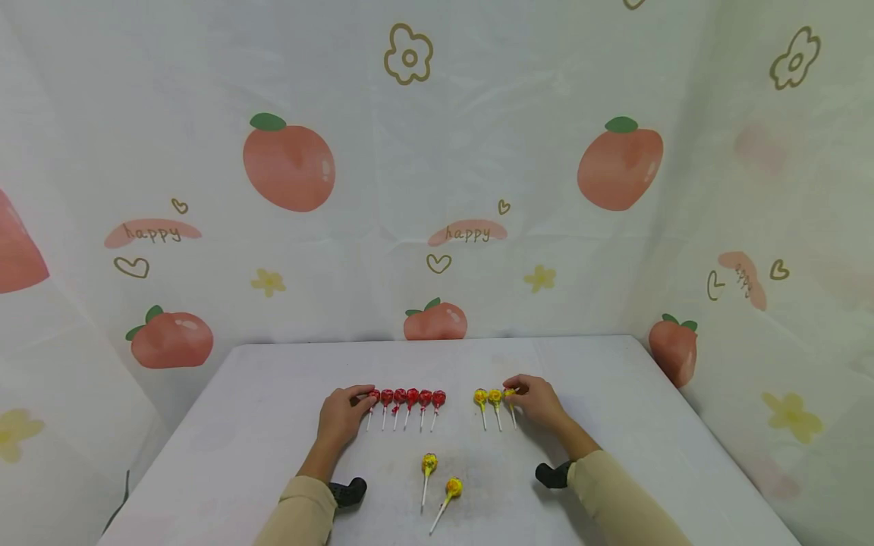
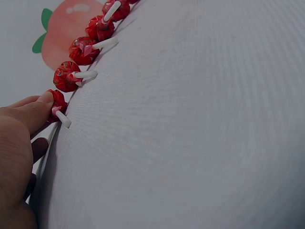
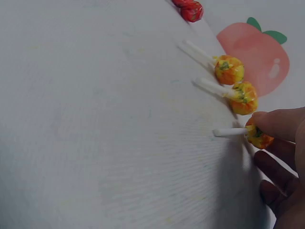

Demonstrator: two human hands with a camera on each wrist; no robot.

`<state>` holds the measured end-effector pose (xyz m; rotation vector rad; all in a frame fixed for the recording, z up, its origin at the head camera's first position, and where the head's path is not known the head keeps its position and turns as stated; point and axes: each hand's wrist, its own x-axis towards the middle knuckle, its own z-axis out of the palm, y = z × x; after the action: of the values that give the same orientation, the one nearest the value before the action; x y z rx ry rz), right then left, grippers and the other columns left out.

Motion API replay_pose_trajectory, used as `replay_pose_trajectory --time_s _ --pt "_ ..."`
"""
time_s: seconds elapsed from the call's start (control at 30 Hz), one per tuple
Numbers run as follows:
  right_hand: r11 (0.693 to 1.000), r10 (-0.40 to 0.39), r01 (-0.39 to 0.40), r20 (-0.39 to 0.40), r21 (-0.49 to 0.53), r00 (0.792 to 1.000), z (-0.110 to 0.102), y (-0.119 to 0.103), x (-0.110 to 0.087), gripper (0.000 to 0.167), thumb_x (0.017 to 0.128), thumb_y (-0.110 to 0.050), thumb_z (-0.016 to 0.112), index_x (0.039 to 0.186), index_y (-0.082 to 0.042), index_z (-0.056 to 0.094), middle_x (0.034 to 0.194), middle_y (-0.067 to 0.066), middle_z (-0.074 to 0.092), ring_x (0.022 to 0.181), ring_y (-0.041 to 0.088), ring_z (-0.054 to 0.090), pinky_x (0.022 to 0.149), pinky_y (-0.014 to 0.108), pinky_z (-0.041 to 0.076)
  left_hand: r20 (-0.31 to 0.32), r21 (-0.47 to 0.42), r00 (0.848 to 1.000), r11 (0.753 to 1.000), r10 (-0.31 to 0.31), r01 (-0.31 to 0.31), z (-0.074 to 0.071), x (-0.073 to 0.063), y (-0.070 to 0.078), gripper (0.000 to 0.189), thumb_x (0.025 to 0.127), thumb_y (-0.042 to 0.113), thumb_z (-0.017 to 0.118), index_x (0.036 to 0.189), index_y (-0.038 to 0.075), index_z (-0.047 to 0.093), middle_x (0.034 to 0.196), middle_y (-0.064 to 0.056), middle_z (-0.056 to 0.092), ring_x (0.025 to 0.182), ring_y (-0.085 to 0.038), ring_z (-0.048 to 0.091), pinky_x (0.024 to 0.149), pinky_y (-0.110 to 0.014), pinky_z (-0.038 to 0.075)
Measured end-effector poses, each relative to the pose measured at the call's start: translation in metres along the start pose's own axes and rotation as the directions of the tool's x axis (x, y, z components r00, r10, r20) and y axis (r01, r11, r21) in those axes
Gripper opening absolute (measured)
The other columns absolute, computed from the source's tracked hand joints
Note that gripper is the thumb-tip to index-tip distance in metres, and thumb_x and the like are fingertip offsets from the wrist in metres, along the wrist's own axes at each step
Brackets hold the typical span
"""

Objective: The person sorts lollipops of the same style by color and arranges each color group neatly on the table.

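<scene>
Several red lollipops [image 1: 413,396] lie side by side in a row on the white table, sticks toward me. At the row's left end my left hand [image 1: 341,415] pinches the head of the outermost red lollipop [image 2: 59,102] between thumb and fingers. To the right is a shorter row of yellow lollipops [image 1: 495,396]. My right hand [image 1: 539,402] pinches the head of the rightmost yellow lollipop [image 3: 259,135], partly covering it. Closer to me lie two more yellow lollipops, one upright in view [image 1: 429,464] and one slanted [image 1: 454,489].
The white table [image 1: 273,447] ends at a hanging cloth [image 1: 369,174] printed with peaches, flowers and hearts, which also covers the sides. A black wrist mount [image 1: 350,493] is on the left wrist and another black mount [image 1: 551,475] on the right.
</scene>
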<state>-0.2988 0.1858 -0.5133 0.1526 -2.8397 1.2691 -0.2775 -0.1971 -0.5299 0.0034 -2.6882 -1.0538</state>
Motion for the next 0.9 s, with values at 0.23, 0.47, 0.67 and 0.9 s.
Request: replay_pose_trajectory --time_s 0.23,0.47,0.67,0.9 --pt "1.0 -0.009 0.009 -0.011 0.023 1.0 0.0046 0.001 -0.0026 0.017 0.085 -0.005 0.073 0.101 -0.008 0.072 0.097 0.0 0.068 0.086 0.017 0.06 0.081 0.039 0.049 0.0 0.007 1.0 1.0 0.01 -0.01 0.0005 -0.0004 -0.0008 0.028 0.089 0.021 0.072 0.116 0.015 0.073 0.098 -0.006 0.065 0.091 -0.025 0.057 0.083 -0.046 0.046" --pt "0.999 0.002 -0.002 -0.016 0.038 1.0 0.0055 -0.0013 -0.0064 0.017 0.086 -0.004 0.072 0.103 -0.007 0.071 0.099 0.002 0.068 0.09 0.019 0.061 0.083 0.04 0.051 -0.004 0.012 1.0 1.0 0.007 -0.007 0.001 -0.0003 -0.001 0.028 0.089 0.022 0.072 0.116 0.015 0.073 0.098 -0.006 0.065 0.091 -0.026 0.057 0.083 -0.046 0.046" --pt "0.998 0.017 -0.016 -0.023 0.052 1.0 0.0051 -0.0017 -0.0061 0.018 0.086 -0.004 0.073 0.103 -0.008 0.071 0.098 0.001 0.068 0.089 0.019 0.061 0.084 0.039 0.051 -0.005 0.019 1.0 1.0 0.0 0.001 0.002 -0.0002 -0.0017 0.029 0.089 0.023 0.072 0.116 0.015 0.073 0.098 -0.006 0.065 0.091 -0.026 0.057 0.083 -0.046 0.046" --pt "0.998 0.02 -0.018 -0.036 0.063 0.999 0.0039 -0.0006 -0.0047 0.019 0.087 -0.006 0.072 0.105 -0.006 0.07 0.096 0.001 0.067 0.088 0.019 0.061 0.082 0.038 0.05 -0.01 0.014 1.0 1.0 0.005 -0.004 0.0023 0.0007 -0.0014 0.028 0.089 0.021 0.072 0.116 0.015 0.073 0.099 -0.006 0.065 0.092 -0.026 0.057 0.083 -0.046 0.046"
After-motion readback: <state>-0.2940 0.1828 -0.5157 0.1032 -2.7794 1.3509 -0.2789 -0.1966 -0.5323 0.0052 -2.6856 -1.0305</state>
